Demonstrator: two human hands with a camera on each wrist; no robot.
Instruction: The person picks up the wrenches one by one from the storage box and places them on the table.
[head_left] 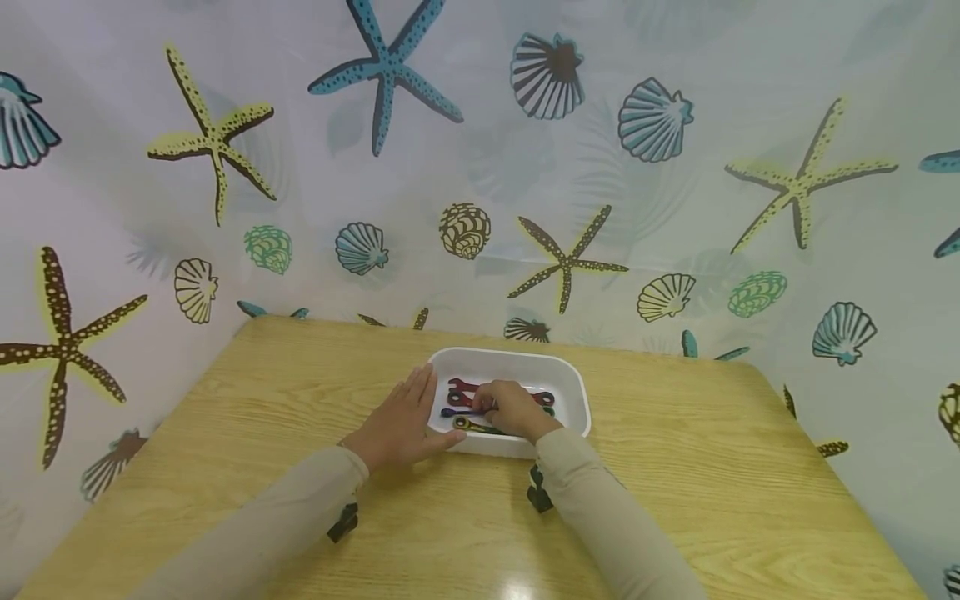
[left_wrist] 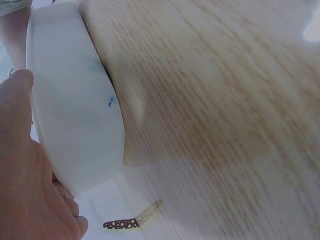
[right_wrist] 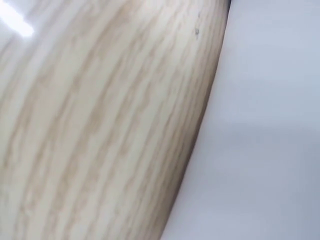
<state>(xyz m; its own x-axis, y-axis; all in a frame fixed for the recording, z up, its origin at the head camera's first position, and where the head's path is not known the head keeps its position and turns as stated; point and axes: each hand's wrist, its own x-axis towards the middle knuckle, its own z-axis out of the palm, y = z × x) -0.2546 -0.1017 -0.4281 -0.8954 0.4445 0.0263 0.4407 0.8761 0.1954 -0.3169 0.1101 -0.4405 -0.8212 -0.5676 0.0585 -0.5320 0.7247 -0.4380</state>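
A white tray (head_left: 582,400) holds several ratcheting wrenches lying side by side. Red wrenches (head_left: 458,400) lie toward the back, a blue wrench (head_left: 452,412) in the middle, and a yellow wrench (head_left: 465,424) nearest the front wall. My right hand (head_left: 513,408) reaches in over the front rim, its curled fingertips pinching the blue wrench's shaft and covering part of the row. Against the tray's left end rests my left hand (head_left: 401,421), fingers straight and thumb along the front rim. In the left wrist view, that hand (left_wrist: 25,165) touches the tray wall (left_wrist: 75,100).
The tray stands on a wood-grain table (head_left: 300,392) near its back edge. Behind and at both sides hangs a white curtain (head_left: 480,150) printed with starfish and shells. The right wrist view shows only tabletop (right_wrist: 90,125) and the tray's outer wall (right_wrist: 260,125).
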